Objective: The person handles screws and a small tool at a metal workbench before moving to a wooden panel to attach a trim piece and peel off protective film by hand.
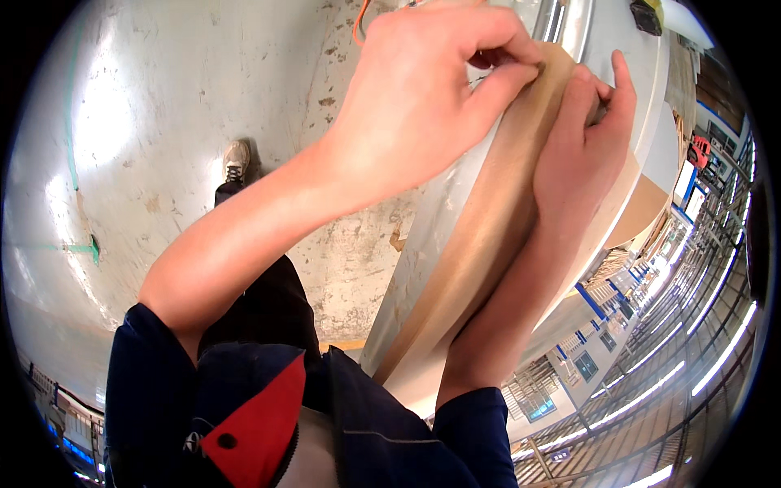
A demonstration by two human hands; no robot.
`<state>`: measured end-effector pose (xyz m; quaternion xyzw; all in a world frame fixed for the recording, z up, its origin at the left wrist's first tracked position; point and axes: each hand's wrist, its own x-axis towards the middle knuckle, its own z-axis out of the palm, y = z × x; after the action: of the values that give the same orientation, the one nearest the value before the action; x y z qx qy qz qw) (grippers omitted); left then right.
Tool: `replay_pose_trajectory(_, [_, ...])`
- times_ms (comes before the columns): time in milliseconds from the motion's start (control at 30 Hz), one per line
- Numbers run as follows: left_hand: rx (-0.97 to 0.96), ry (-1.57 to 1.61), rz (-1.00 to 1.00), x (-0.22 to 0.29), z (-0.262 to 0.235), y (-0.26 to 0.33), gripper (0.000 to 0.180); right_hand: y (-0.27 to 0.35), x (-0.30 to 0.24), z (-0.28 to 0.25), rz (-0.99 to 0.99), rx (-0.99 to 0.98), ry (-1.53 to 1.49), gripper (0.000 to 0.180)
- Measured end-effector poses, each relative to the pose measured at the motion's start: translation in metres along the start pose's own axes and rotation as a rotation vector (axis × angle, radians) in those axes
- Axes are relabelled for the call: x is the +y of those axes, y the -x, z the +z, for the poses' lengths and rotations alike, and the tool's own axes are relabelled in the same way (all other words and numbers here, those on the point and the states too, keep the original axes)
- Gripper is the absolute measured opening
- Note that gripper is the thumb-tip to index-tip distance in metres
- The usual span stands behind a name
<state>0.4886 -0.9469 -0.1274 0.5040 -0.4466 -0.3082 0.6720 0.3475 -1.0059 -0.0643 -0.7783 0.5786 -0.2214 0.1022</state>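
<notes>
A long brown board [480,211], which looks like wood, runs from near my body to the far end of the bench. At its far corner my left hand [423,98] is closed, thumb and forefinger pinched together at the board's edge. Whatever lies in that pinch is too small or hidden to make out. Just right of it, my right hand [582,146] lies against the board with most fingers bent and one finger stretched up. What those bent fingers grip, if anything, is hidden.
The board rests on a pale bench [651,89] with shiny metal rails [565,20] at its far end. A dark object [647,16] lies at the far right. My shoe [236,159] stands on the worn grey floor [163,106]. An orange cord [359,24] shows beyond my left hand.
</notes>
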Motion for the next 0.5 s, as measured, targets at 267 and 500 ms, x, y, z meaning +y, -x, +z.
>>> replay_pose_trajectory(267, [-0.05,-0.104,-0.072,0.016,0.001,-0.019,0.007,-0.001,0.001,0.0,-0.041,0.035,0.084,0.055])
replay_pose_trajectory(500, [-0.32,-0.02,0.076,0.031,-0.021,0.102,0.007,0.0,0.001,-0.003,0.007,-0.002,0.097,0.054])
